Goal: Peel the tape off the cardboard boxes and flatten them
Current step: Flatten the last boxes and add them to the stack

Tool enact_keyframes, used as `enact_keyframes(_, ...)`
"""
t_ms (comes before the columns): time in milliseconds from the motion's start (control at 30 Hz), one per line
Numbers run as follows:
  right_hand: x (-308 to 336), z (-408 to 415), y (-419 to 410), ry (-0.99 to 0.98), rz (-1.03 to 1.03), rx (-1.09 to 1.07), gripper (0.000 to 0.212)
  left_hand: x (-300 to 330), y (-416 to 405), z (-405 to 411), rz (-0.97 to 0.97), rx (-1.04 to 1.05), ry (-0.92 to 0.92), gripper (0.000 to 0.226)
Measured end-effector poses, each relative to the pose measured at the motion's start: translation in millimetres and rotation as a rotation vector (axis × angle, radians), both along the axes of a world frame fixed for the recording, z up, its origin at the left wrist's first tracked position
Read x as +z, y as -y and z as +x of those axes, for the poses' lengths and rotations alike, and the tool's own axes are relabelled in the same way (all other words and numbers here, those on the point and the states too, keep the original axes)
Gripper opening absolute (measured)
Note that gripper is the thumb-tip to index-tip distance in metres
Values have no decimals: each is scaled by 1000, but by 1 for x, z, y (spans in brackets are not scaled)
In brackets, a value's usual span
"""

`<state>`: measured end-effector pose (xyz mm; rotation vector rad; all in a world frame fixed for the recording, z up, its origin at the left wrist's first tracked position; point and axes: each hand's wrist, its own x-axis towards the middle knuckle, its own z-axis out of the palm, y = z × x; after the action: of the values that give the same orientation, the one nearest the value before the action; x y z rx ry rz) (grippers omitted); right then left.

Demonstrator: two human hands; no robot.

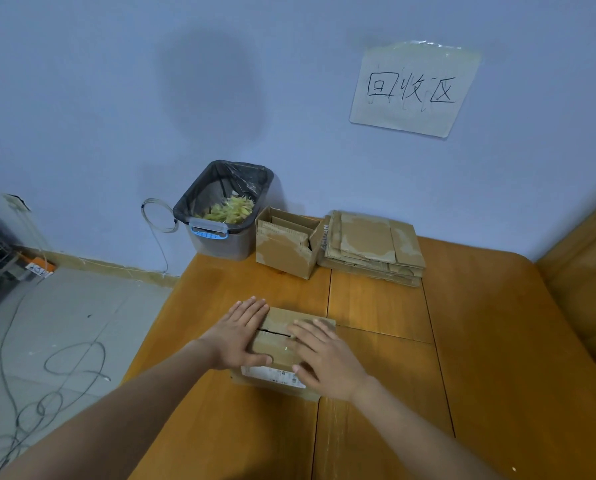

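A small cardboard box [280,323] lies on the wooden table [376,358], with a white label on its near side and a dark seam across its top. My left hand [243,336] lies flat against its left side, fingers straight, thumb along the near top edge. My right hand [326,358] rests flat on the right part of the top, fingers spread. At the back stands an open cardboard box [284,249], and to its right a stack of flattened boxes [376,249].
A grey bin [222,216] with a black liner holds crumpled yellowish tape at the table's far left corner. A paper sign [414,88] hangs on the wall. Cables [47,375] trail over the floor on the left. A wooden piece of furniture [584,278] borders the right.
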<state>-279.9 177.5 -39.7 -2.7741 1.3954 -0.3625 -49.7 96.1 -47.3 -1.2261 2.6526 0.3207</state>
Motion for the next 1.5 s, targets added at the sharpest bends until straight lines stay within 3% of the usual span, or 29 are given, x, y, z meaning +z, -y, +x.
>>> enact_keyframes(167,-12,10,7,-234,233,14,68,1,-9,-14,-135,-35,-14,100)
enact_keyframes(667,-11,-20,22,-261,257,172,62,-7,-15,-22,-136,-47,-62,100)
enact_keyframes(1333,-9,-64,-7,-86,260,15,55,-6,-14,-23,-138,-51,-59,110)
enact_keyframes(1500,-3,-56,-13,-16,129,-3,46,-6,-16,-24,-136,-38,-51,106)
